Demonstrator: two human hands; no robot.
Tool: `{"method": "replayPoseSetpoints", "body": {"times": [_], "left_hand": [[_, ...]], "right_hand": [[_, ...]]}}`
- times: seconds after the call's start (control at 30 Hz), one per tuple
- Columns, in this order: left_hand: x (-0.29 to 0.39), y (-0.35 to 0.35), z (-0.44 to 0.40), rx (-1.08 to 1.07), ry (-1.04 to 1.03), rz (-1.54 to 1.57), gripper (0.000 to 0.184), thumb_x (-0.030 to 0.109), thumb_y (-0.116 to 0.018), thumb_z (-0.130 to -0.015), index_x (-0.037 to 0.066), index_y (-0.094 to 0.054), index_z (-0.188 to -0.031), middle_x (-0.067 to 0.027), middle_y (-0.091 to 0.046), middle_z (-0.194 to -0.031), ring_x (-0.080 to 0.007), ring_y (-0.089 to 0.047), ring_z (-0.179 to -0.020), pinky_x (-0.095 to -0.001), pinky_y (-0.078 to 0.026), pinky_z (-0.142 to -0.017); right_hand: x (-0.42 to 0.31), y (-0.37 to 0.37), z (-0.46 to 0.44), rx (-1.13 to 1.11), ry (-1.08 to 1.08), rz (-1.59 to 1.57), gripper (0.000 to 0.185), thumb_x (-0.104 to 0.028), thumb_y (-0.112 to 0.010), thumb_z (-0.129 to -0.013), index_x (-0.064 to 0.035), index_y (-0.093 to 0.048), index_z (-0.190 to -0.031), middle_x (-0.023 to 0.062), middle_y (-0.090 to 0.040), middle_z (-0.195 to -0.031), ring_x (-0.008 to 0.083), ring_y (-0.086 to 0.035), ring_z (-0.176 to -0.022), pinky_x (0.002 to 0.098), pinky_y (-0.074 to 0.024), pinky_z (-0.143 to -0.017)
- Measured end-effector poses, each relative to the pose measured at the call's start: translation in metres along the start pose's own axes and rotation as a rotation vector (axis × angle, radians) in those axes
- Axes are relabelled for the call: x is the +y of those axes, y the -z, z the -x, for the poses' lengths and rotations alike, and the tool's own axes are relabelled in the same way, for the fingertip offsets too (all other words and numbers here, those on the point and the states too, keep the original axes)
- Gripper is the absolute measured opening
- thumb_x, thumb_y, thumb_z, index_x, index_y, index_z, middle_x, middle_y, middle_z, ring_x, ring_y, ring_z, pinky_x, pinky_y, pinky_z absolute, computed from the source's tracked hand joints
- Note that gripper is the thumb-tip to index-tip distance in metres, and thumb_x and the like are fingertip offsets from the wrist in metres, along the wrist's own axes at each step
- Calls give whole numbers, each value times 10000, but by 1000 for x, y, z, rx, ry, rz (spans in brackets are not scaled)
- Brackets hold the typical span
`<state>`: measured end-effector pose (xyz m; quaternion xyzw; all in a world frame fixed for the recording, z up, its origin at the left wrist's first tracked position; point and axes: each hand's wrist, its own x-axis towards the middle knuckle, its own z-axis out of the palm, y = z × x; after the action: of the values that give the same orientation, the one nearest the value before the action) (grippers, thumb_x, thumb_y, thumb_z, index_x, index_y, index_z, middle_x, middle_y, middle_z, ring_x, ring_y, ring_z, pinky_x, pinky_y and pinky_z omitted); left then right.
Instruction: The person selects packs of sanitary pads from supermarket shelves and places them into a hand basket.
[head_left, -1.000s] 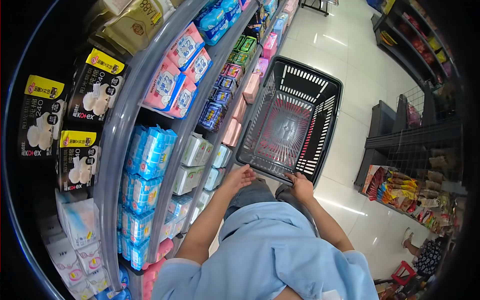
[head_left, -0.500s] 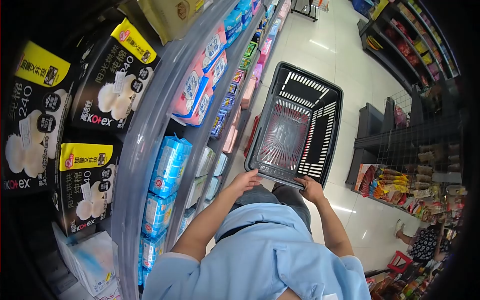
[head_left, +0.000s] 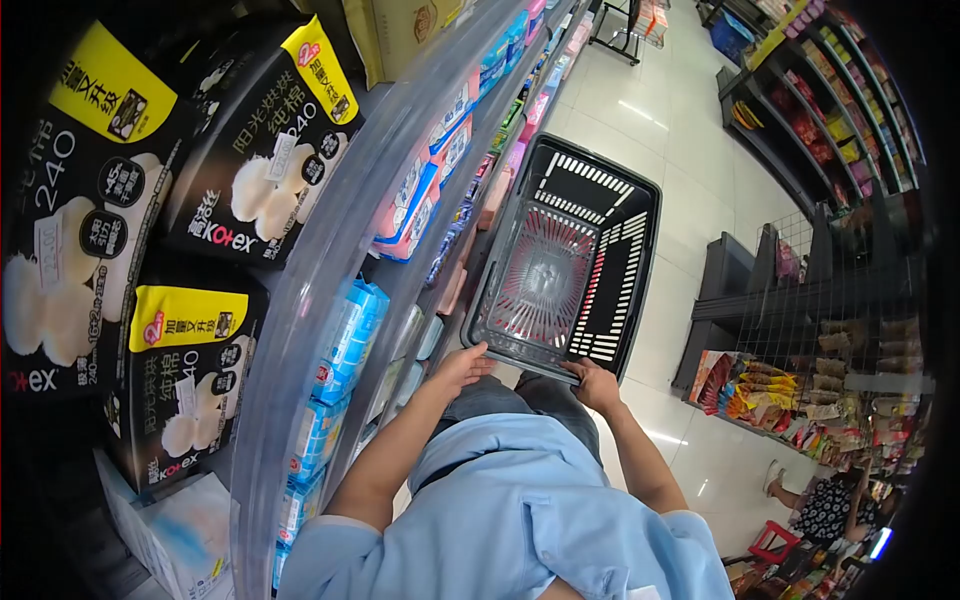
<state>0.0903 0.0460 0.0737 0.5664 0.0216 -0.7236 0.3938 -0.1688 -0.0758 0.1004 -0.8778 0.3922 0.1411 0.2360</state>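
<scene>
Head view, centre: right hand [head_left: 597, 387] closes on a black slatted plastic basket [head_left: 545, 272]. Left hand [head_left: 462, 371], loosely open, touches its rim.

Left of the black basket [head_left: 545, 280], a shelf unit [head_left: 345, 200] carries black Kotex packs [head_left: 265, 150] and also blue packs [head_left: 355, 335]. Right of the basket, beyond pale floor [head_left: 700, 170], a dark rack [head_left: 728, 268] carries colourful bags [head_left: 770, 390].

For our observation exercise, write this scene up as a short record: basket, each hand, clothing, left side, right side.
Basket: black, slotted walls, ahead of the person
Left hand: at its near rim, contact unclear
Right hand: fingers at its near rim
Clothing: light-blue shirt
Left side: black Kotex packs, blue packs
Right side: bagged goods
</scene>
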Motion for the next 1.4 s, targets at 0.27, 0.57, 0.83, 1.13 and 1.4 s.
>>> {"method": "replayPoseSetpoints", "body": {"times": [0.27, 0.57, 0.83, 1.13, 1.4], "left_hand": [[-1, -1, -4, 4, -13, 19, 463, 439, -528, -840, 40, -525, -1076, -118, -586, -1051, -228, -530, -1023, -369, -327, -924], [-5, -2, -8, 51, -63, 25, 512, 467, -516, -833, 40, -514, -1117, -138, -566, -1081, -243, -524, -1043, -388, -312, -940], [-14, -27, 7, 360, -219, -43, 571, 510, -506, -828, 24, -503, -1128, -158, -587, -1014, -237, -570, -967, -325, -410, -816], [-17, -19, 64, 1176, -889, -1113, 505, 194, -599, -791, -36, -414, -1202, -246, -473, -1154, -358, -475, -1065, -404, -387, -892], [27, 34, 59, 1278, -251, -1175, 816, 484, -618, -721, -37, -330, -1279, -275, -393, -1265, -397, -373, -1186, -426, -314, -984]], "right_hand": [[-1, 1, 2, 2, -10, -28, 520, -118, -604, -652, -247, -549, -1154, 45, -567, -964, 264, -596, -847, 375, -493, -716], [2, -8, 3, 68, 6, -46, 504, -91, -583, -655, -207, -560, -1145, 50, -576, -992, 266, -592, -869, 372, -488, -731], [11, -6, 2, 60, 65, -85, 469, -155, -628, -655, -166, -553, -1118, 80, -573, -972, 273, -587, -890, 380, -488, -743], [21, -11, 0, 86, 177, -103, 510, -268, -666, -664, -90, -519, -1119, 110, -564, -953, 266, -578, -897, 378, -490, -741], [20, -5, 2, 48, 149, -158, 465, -226, -695, -654, -61, -536, -1059, 102, -543, -943, 260, -562, -909, 367, -475, -749]]}}
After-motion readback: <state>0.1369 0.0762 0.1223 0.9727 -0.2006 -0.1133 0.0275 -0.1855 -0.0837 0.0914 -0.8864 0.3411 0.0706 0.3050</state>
